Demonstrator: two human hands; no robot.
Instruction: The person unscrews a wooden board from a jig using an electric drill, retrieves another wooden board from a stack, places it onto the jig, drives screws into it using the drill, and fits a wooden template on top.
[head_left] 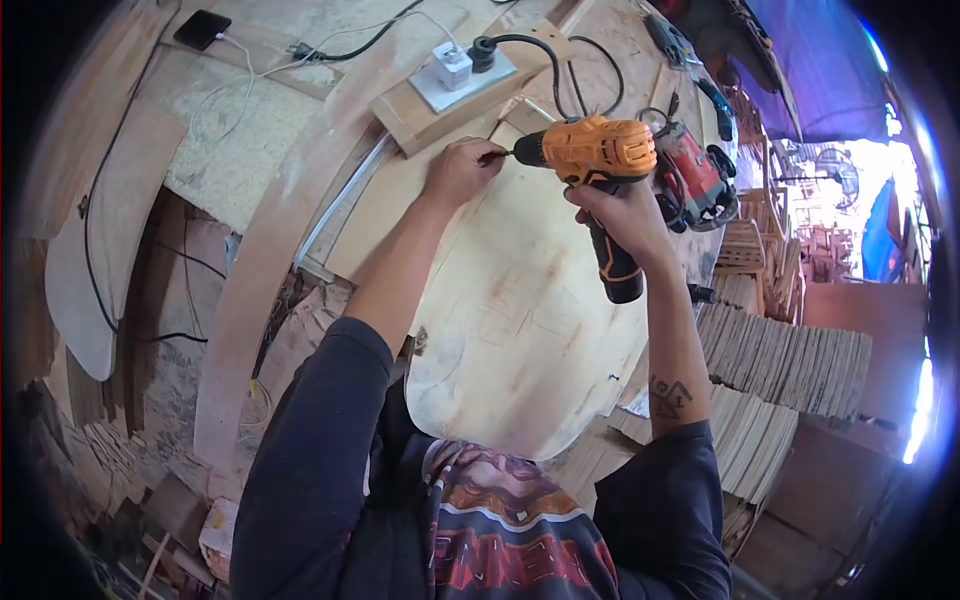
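My right hand (pixel 632 218) is wrapped round the grip of an orange and black cordless drill (pixel 600 148), which points to the left. My left hand (pixel 463 172) is closed in a pinch just off the tip of the drill's chuck. A small dark piece shows between its fingertips, in line with the chuck; it is too small to name. Beneath both hands lies a pale, rounded wooden panel (pixel 510 310) with faint pencil marks and brown smudges. The panel's near edge reaches close to my shirt.
Beyond my left hand, a wooden block (pixel 410 122) carries a power outlet with a white charger (pixel 452 66) and black plug. A phone (pixel 202 30) lies far left on its cable. A red power tool (pixel 692 175) sits right of the drill. Wooden slats (pixel 785 355) are stacked at right.
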